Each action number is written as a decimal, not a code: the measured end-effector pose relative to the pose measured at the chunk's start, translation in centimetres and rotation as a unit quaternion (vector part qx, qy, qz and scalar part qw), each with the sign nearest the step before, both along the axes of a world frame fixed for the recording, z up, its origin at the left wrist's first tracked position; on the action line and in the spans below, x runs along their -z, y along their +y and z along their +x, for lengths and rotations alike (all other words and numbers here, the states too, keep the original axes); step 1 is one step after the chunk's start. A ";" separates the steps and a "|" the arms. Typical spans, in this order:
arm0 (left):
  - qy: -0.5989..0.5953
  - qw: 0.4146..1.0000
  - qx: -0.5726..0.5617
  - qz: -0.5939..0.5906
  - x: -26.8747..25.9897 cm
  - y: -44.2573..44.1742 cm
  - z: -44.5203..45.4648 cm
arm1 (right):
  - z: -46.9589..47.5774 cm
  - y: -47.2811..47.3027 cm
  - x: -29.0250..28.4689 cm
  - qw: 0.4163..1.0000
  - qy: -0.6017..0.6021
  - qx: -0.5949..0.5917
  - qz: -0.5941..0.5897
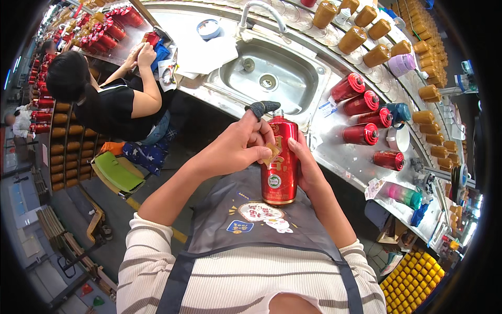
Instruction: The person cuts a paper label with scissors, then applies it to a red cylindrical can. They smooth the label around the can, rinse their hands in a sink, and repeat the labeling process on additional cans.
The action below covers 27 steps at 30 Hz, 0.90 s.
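A glossy red bottle (279,184) with gold characters and a round white-and-green sticker stands nearly upright before my apron. My right hand (310,165) grips it from the right side, thumb on its front. Between the thumb and fingers of my left hand (235,145) is a small tan square piece (270,154), held against the bottle's front; its material is unclear. A dark fabric finger cover (262,108) sits on my left index finger, near the bottle's metallic neck (278,113). Part of the bottle's lettering is hidden behind my left fingers.
A steel sink (290,62) with a faucet (262,13) lies ahead. Several red bottles (361,134), a white mug (398,138) and a tumbler (404,195) stand on the right counter (337,157). Brown bottles (352,40) line the curved conveyor. A seated co-worker (117,94) works at left.
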<state>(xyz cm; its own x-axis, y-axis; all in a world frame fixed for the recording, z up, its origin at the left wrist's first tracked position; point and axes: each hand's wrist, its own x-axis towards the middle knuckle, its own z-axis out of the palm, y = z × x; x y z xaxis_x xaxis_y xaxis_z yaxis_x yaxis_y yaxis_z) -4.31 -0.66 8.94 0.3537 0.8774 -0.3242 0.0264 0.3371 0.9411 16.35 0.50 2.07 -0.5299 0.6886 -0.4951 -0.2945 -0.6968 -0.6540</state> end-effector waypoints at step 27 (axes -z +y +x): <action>0.260 0.920 -0.077 0.284 2.3 1.3 -2.5 | -1.5 0.0 0.2 0.994 0.067 -0.082 0.041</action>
<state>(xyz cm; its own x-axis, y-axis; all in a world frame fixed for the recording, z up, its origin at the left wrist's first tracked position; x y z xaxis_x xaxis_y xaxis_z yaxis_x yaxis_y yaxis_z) -6.80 0.66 6.65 0.1371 0.9842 0.1123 0.5161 -0.1677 0.8400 14.87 0.49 1.85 -0.6956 0.6231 -0.3576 -0.2703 -0.6882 -0.6733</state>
